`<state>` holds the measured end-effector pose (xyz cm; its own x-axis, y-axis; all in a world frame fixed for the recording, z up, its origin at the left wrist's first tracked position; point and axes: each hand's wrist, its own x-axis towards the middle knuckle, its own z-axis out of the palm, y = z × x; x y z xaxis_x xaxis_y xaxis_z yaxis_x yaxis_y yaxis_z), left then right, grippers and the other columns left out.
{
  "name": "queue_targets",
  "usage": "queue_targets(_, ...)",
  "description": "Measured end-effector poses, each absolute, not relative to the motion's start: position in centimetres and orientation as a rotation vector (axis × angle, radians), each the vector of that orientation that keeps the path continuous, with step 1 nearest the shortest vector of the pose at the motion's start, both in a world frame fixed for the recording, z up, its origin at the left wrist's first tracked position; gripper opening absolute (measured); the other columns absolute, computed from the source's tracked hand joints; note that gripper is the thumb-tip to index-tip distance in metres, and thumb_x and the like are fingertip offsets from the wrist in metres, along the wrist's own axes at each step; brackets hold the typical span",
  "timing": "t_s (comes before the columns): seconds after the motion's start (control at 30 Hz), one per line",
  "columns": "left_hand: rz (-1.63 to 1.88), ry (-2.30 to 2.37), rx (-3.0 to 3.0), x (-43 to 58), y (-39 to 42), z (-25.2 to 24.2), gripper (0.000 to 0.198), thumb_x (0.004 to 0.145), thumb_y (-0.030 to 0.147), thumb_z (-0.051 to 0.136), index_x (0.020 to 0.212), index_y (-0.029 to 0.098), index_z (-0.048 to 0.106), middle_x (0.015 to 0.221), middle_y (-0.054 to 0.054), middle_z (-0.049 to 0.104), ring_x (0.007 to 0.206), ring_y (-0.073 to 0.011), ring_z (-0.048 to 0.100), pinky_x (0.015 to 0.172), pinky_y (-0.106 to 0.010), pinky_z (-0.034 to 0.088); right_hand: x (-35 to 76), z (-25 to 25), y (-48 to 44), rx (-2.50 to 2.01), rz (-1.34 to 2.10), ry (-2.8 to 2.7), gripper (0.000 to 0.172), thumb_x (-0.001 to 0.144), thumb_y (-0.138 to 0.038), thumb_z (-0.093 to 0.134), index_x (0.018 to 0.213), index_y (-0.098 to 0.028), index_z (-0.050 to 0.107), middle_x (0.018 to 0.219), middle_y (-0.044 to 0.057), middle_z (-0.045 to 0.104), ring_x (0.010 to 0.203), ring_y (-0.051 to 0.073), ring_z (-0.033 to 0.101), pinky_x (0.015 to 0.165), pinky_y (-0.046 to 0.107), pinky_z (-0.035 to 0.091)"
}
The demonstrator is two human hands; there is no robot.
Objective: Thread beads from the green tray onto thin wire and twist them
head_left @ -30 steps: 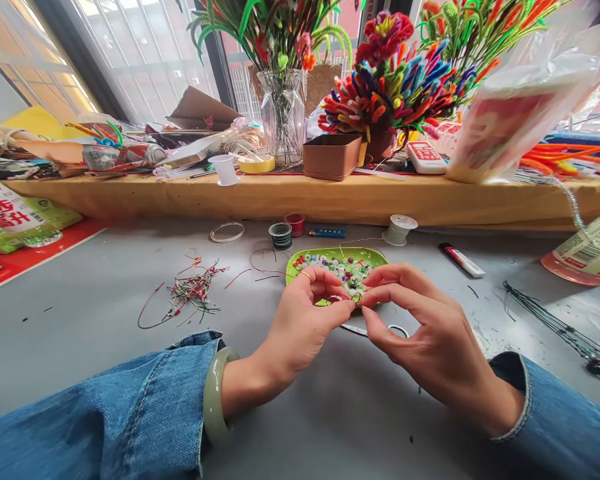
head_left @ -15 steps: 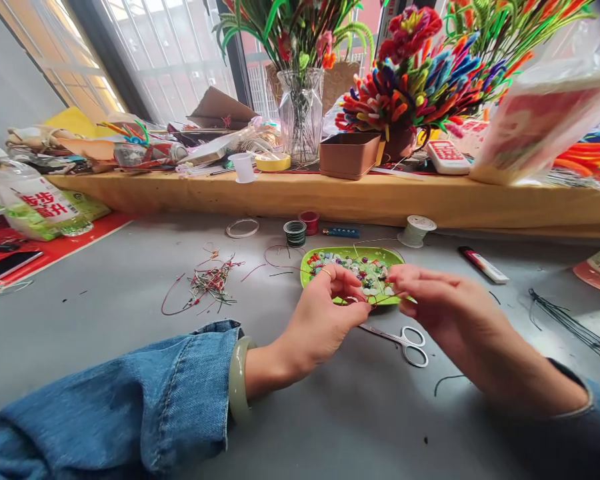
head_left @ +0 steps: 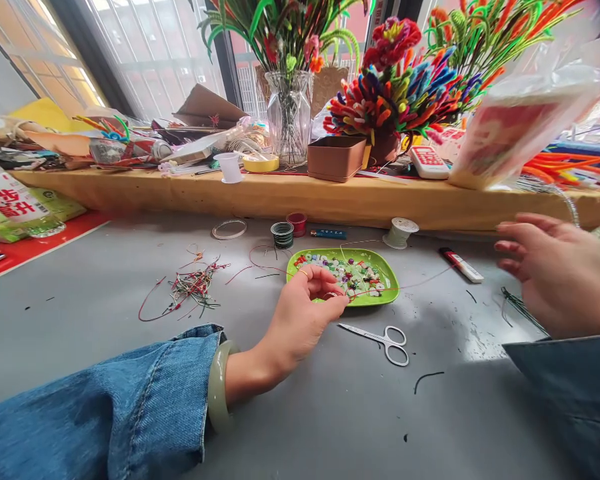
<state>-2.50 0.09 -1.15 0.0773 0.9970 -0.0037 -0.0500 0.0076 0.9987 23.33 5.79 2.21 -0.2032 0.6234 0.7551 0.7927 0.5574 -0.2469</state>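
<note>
Over the near rim of a green tray (head_left: pixel 391 293) of mixed beads, my left hand (head_left: pixel 307 313) pinches a thin red cord (head_left: pixel 415 285) between thumb and fingertips. A small loop of cord shows at that pinch. From there the cord stretches right toward my right hand (head_left: pixel 560 277), whose fingers are curled together; its far end is too fine to follow right up to them. Scissors (head_left: pixel 380 338) lie on the table just below the tray, with their handles to the right.
Left of the tray is a heap of cord scraps (head_left: pixel 197 288). Behind it stand a green spool (head_left: pixel 282 235), a red spool (head_left: pixel 297 224) and a white spool (head_left: pixel 401 233). A lighter (head_left: pixel 461 265) lies near my right hand. A cluttered ledge (head_left: pixel 180 193) runs along the back.
My right hand has moved away to the right from beside my left hand, and the red cord now stretches out between them. My left hand keeps its pinch above the tray. The view has shifted slightly right.
</note>
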Motion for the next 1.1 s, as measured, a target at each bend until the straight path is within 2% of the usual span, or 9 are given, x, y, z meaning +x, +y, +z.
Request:
queue_targets(0.1,1.142,1.113,1.182,-2.5,0.1,-1.1,0.021,0.066,0.018,0.055,0.081,0.017,0.041,0.074,0.001,0.052,0.066,-0.0112,0.057,0.054,-0.021,0.043,19.8,2.7,3.2,-1.668,-0.698,-1.652,0.038,0.076,-0.039,0.044,0.111,-0.023,0.043,0.1,0.011,0.053,0.055,0.016,0.05,0.04,0.027,0.022)
queue_targets(0.2,1.136,1.105,1.192,-2.6,0.0,-1.2,0.02,0.068,0.019,0.054,0.083,0.018,0.04,0.077,0.001,0.051,0.06,-0.0111,0.06,0.052,-0.02,0.043,16.8,3.2,0.8,-1.814,-0.9,-1.954,0.025,0.073,-0.044,0.047,0.083,-0.025,0.061,0.066,0.006,0.059,0.042,0.015,0.044,0.04,0.025,0.013)
queue_targets(0.3,1.133,1.093,1.212,-2.6,0.0,-1.4,0.02,0.069,0.019,0.054,0.084,0.018,0.04,0.078,0.002,0.051,0.053,-0.0091,0.059,0.05,-0.02,0.043,15.1,3.3,-0.4,-1.696,-0.897,-2.035,0.024,0.071,-0.04,0.051,0.087,-0.025,0.061,0.072,0.004,0.062,0.041,0.013,0.044,0.038,0.025,0.014)
queue_targets(0.4,1.126,1.066,1.197,-2.7,0.0,-1.6,0.022,0.068,0.018,0.054,0.084,0.019,0.038,0.077,0.002,0.051,0.045,-0.0064,0.055,0.048,-0.021,0.044,14.0,3.3,-1.2,-1.382,-0.504,-2.075,0.031,0.073,-0.026,0.049,0.103,-0.023,0.054,0.097,0.004,0.059,0.051,0.012,0.051,0.039,0.026,0.032)
queue_targets(0.53,1.145,1.045,1.217,-2.7,0.2,-1.8,0.021,0.069,0.018,0.053,0.084,0.019,0.039,0.078,0.003,0.051,0.039,-0.004,0.05,0.044,-0.021,0.044,14.6,3.9,-2.0,-1.069,0.514,-2.369,0.035,0.073,-0.018,0.047,0.106,-0.027,0.052,0.074,-0.001,0.061,0.044,0.008,0.051,0.038,0.018,0.043)
queue_targets(0.63,1.16,1.072,1.233,-2.7,0.1,-1.7,0.02,0.069,0.019,0.054,0.083,0.018,0.04,0.078,0.003,0.051,0.037,-0.0023,0.048,0.041,-0.019,0.042,16.4,4.4,-1.3,-0.913,0.833,-2.693,0.023,0.069,-0.027,0.058,0.091,-0.032,0.06,0.074,-0.005,0.063,0.054,0.008,0.058,0.045,0.014,0.048)
queue_targets(0.8,1.16,1.087,1.246,-2.6,0.1,-1.6,0.021,0.067,0.019,0.056,0.082,0.018,0.041,0.076,0.003,0.052,0.037,-0.0014,0.044,0.039,-0.018,0.041,15.8,3.7,0.1,-1.226,0.449,-2.174,0.02,0.076,-0.032,0.049,0.084,-0.021,0.063,0.066,0.001,0.063,0.05,0.01,0.055,0.041,0.019,0.044)
queue_targets(0.9,1.144,1.076,1.25,-2.6,0.0,-1.7,0.022,0.067,0.02,0.055,0.084,0.018,0.041,0.075,0.002,0.053,0.039,-0.0022,0.044,0.039,-0.019,0.041,13.7,2.3,-0.4,-1.165,0.373,-2.162,0.02,0.073,-0.022,0.053,0.093,-0.021,0.058,0.079,0.001,0.062,0.045,0.006,0.05,0.043,0.019,0.043)
queue_targets(1.1,1.137,1.049,1.222,-2.6,0.0,-1.6,0.021,0.068,0.018,0.054,0.083,0.019,0.04,0.073,0.004,0.051,0.045,-0.0045,0.05,0.048,-0.021,0.044,12.3,0.5,-1.0,-1.093,0.175,-2.271,0.022,0.076,-0.012,0.046,0.094,-0.019,0.056,0.092,0.004,0.062,0.077,0.014,0.058,0.065,0.025,0.047)
